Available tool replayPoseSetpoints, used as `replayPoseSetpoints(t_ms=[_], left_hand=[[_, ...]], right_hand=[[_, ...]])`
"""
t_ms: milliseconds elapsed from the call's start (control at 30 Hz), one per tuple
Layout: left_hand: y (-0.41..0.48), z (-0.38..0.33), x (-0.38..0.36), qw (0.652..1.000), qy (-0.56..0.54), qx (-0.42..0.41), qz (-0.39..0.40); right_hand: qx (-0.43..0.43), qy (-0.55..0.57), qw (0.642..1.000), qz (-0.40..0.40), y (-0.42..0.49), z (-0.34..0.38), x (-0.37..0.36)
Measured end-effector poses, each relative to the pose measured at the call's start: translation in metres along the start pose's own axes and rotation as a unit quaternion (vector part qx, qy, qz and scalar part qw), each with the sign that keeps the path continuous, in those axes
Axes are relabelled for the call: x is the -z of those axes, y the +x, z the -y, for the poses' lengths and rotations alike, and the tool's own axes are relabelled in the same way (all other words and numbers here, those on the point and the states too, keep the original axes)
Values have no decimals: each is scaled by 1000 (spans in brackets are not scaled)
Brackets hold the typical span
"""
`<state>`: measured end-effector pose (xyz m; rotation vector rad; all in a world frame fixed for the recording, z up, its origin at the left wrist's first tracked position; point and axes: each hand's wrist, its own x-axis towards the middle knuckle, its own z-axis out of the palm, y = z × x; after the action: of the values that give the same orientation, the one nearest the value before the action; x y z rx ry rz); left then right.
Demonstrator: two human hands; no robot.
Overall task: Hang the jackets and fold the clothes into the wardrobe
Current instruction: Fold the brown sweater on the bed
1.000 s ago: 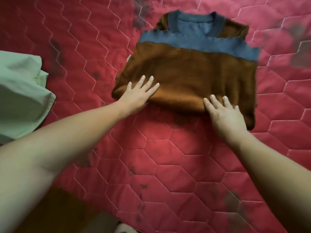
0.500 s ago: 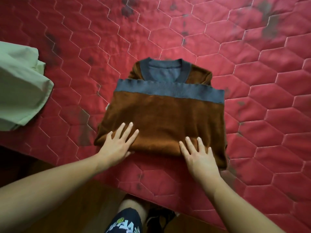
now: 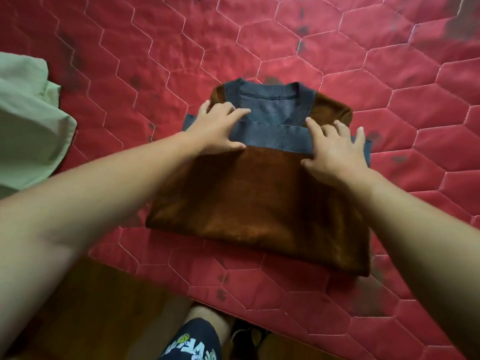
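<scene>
**A:** Where did the garment lie?

**B:** The folded brown knitted sweater [image 3: 249,203] lay flat on the red quilted bedcover with hexagon stitching [image 3: 337,48], close to its near edge. The blue-grey ribbed collar [image 3: 306,100] pointed to the far side. A blue-grey ribbed band [image 3: 275,137] ran left to right across the top layer, just near of the collar.

**A:** And the 2 hands?

**B:** Both were on that band, apart from each other. The left hand [image 3: 218,128] sat at the band's left end. Its fingers curled over the far edge and its thumb lay on the near seam, so it gripped the band. The right hand [image 3: 335,149] sat toward the right end with its fingers spread and arched. The tips were at the far edge and the thumb was on the brown cloth. I could not tell whether it had cloth pinched or only pressed down.

**A:** Anything else nearby?

**B:** A rumpled pale green garment [image 3: 26,120] lay at the left edge of the bedcover, well apart from the sweater. Near of the bed showed a brown wooden floor [image 3: 104,302] and the person's leg in dark printed shorts [image 3: 192,341].
</scene>
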<state>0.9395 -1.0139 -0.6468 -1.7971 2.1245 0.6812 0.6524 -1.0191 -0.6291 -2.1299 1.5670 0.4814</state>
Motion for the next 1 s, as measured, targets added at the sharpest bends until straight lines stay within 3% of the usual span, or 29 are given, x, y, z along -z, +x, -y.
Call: replayPoseSetpoints(t_ms=[133, 300, 433, 667, 833, 933, 1000], left_hand=[[3, 7, 5, 998, -2, -59, 9], [-1, 18, 16, 978, -78, -42, 189], [-3, 29, 24, 955, -139, -23, 262], [-2, 30, 24, 962, -167, -49, 210], [3, 33, 26, 972, -183, -42, 144], [9, 41, 45, 969, -201, -33, 139], [19, 45, 61, 972, -214, -23, 90]], right_hand=[[34, -36, 998, -43, 8, -3, 7], [71, 49, 988, 125, 7, 3, 13], [72, 54, 980, 179, 10, 3, 14], [-8, 263, 951, 162, 31, 13, 28], [15, 193, 974, 116, 39, 16, 31], [22, 223, 970, 92, 39, 9, 50], [27, 243, 968, 60, 47, 2, 68]])
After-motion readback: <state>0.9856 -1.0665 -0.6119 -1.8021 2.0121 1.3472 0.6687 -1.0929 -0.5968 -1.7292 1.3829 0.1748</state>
